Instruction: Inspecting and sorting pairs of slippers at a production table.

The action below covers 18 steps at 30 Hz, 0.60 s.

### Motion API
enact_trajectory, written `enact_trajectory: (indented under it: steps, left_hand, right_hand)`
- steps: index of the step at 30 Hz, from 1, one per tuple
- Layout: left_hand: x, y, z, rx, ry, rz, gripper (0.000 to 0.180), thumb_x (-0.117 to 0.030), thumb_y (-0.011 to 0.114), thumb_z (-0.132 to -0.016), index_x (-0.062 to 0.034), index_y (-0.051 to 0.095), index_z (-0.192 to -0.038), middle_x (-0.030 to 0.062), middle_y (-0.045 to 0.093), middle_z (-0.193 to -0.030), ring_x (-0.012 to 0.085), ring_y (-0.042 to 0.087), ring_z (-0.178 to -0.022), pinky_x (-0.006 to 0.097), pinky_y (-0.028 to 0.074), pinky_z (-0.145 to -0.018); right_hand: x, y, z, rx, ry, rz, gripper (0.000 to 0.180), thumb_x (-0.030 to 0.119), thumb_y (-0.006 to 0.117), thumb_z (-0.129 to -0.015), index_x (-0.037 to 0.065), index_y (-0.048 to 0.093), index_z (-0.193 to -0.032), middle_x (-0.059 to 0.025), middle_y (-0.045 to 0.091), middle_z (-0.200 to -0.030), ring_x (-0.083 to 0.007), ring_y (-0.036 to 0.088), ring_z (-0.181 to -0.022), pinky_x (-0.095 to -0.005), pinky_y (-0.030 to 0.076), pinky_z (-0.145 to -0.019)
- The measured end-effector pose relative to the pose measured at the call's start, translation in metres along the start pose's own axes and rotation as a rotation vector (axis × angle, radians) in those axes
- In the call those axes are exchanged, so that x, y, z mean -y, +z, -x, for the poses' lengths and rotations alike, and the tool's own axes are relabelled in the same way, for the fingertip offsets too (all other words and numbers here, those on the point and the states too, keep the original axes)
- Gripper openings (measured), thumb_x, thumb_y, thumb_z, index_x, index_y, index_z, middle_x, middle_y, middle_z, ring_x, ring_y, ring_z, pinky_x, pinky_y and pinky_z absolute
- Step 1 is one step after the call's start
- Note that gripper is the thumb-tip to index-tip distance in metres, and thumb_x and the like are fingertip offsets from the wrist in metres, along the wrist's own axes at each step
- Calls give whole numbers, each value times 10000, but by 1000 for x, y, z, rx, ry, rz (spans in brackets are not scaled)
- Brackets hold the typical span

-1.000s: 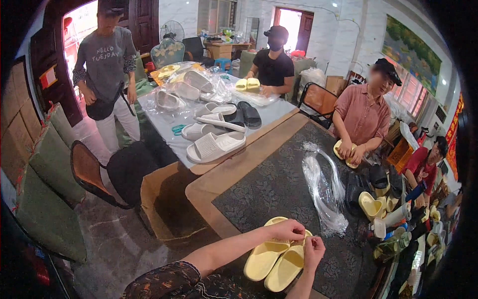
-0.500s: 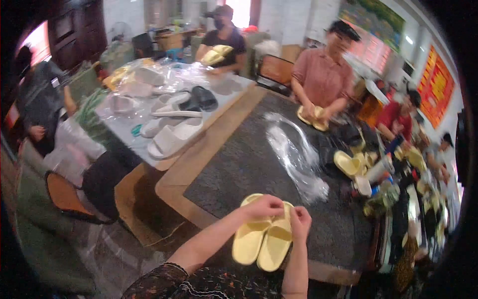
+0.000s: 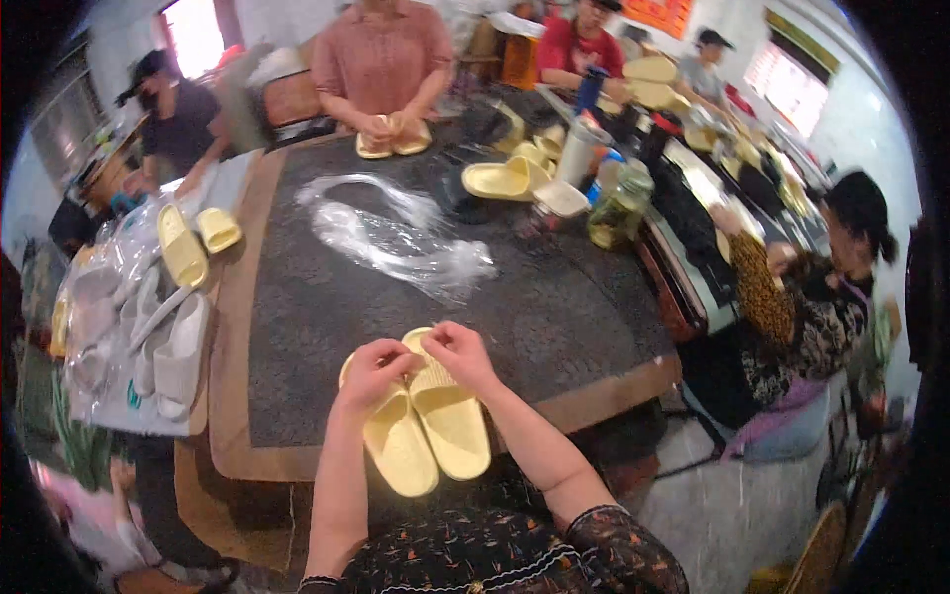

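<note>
A pair of pale yellow slippers, the left slipper (image 3: 401, 450) and the right slipper (image 3: 455, 431), lies side by side at the near edge of the dark-topped table (image 3: 554, 307). Their heel ends point toward me. My left hand (image 3: 376, 374) is closed in a pinch over the left slipper's strap, close to the gap between the pair. My right hand (image 3: 457, 354) pinches at the toe end of the right slipper. Whatever lies between my fingertips is too small to make out.
Clear plastic wrap (image 3: 396, 238) lies ahead on the table. Beyond are another yellow slipper (image 3: 500, 180), a glass jar (image 3: 621, 208) and a white bottle (image 3: 582, 148). Grey slippers (image 3: 183, 356) and two yellow ones cover the left table. Co-workers sit or stand around.
My view has swung right. Both hands remain at the slippers, the right now nearer the toe. Yellow slippers earlier held by the dark-shirted co-worker now lie on the left table.
</note>
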<state>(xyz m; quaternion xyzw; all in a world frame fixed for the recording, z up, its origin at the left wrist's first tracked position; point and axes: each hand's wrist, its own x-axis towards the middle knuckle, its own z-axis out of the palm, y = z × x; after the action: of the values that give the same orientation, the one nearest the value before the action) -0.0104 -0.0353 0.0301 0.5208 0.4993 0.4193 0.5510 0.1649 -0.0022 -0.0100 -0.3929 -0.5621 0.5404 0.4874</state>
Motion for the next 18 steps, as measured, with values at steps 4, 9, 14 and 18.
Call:
enact_trajectory:
  steps: [4,9,14,18]
  left_hand:
    - [17,-10,-4,-20,144,-143,82,-66,633,-797,12,643,-821,0,610,-735,71,547,-678,226,436,-619]
    - [23,-8,-12,23,86,-183,74,-68,633,-798,2,634,-821,-9,608,-728,66,544,-691,226,439,-637]
    - [25,-9,-13,-5,119,-212,75,-76,627,-807,-4,636,-828,-12,610,-725,62,540,-687,222,438,-634]
    - [21,-10,-12,3,77,-215,88,-85,643,-802,-1,637,-830,-12,612,-730,59,539,-686,222,436,-624]
  right_hand:
    - [12,7,2,77,-141,64,140,142,650,-818,12,627,-865,-11,621,-769,-63,545,-701,-253,456,-630]
    - [16,-2,5,-22,-2,-44,145,151,661,-792,14,637,-834,-9,605,-708,-65,539,-668,-248,441,-609]
    - [15,0,6,74,-202,175,161,173,659,-808,17,634,-838,3,600,-703,-50,522,-664,-249,439,-608]
    - [5,3,2,-24,-45,-75,156,162,664,-801,14,630,-836,-4,606,-710,-63,525,-660,-250,436,-602]
